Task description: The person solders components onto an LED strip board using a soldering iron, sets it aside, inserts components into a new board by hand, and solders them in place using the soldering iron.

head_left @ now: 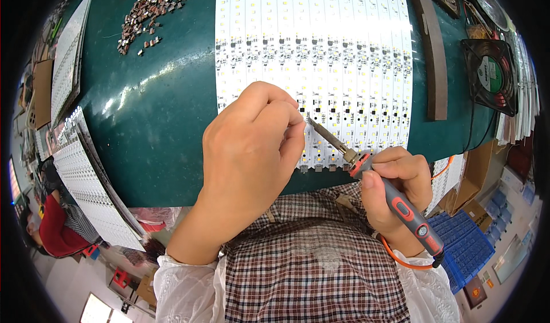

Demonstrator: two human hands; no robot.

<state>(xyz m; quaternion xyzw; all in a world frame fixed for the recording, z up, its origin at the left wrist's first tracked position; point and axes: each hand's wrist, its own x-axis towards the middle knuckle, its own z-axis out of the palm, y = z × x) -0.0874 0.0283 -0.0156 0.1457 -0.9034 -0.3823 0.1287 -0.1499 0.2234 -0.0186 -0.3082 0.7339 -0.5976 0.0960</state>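
A wide white panel of LED circuit strips [258, 19] lies on the green table, dotted with small chips and yellowish LEDs. My right hand [404, 179] grips a grey and red soldering iron [399, 204], its metal tip slanting up and left to the panel's lower part. My left hand [249, 145] hovers over the panel's lower left, thumb and fingers pinched close to the iron's tip; whatever is between them is hidden. Small metal connectors [318, 168] stick out along the panel's near edge, just below the tip.
Loose small connectors [152, 16] are heaped at the back left. More LED panels [97, 179] are stacked at the left. On the right are a brown bar [431, 59], a black fan [490, 73] and a blue crate [464, 248]. Another person [60, 231] is at the far left.
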